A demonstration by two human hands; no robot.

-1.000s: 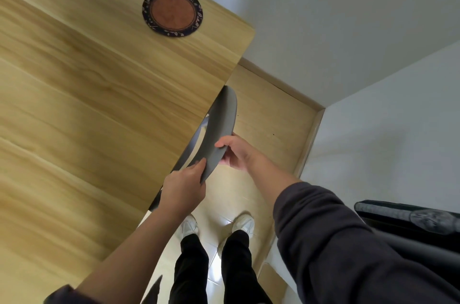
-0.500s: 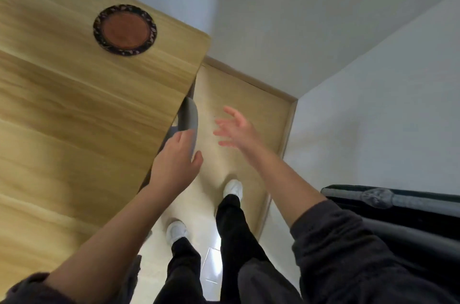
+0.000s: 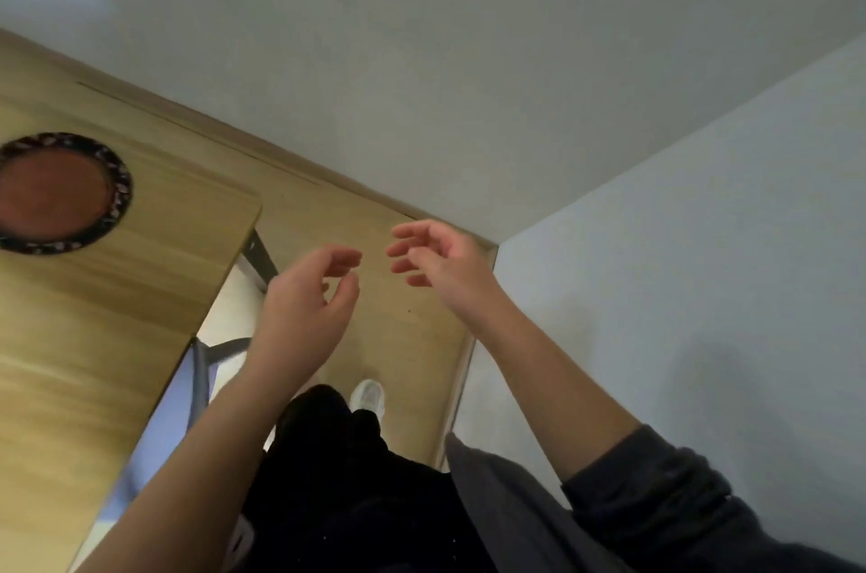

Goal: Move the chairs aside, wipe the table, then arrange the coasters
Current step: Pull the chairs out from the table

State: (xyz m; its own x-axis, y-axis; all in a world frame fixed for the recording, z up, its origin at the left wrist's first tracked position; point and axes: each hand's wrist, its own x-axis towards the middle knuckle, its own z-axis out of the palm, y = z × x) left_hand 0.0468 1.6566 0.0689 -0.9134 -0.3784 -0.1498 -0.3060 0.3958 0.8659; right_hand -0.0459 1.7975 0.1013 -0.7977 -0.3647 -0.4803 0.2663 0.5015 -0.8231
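Note:
The light wooden table [image 3: 93, 338] fills the left side of the head view. A round coaster [image 3: 61, 192], reddish brown with a dark patterned rim, lies near its far corner. A grey chair [image 3: 201, 366] shows only as a thin curved edge and dark frame bars under the table's right edge. My left hand [image 3: 309, 296] hovers over the floor just right of the table edge, fingers loosely curled and empty. My right hand [image 3: 436, 258] is a little further right, fingers spread, also empty. Neither hand touches the chair.
White walls [image 3: 656, 291] meet in a corner close ahead and on the right. A narrow strip of wooden floor [image 3: 403, 328] runs between the table and the wall. My legs in black trousers and one white shoe [image 3: 370, 394] stand in that strip.
Both hands held the chair's grey back a second ago. The right hand let go first, then the left. The chair now sits mostly under the table, and the view has swung right.

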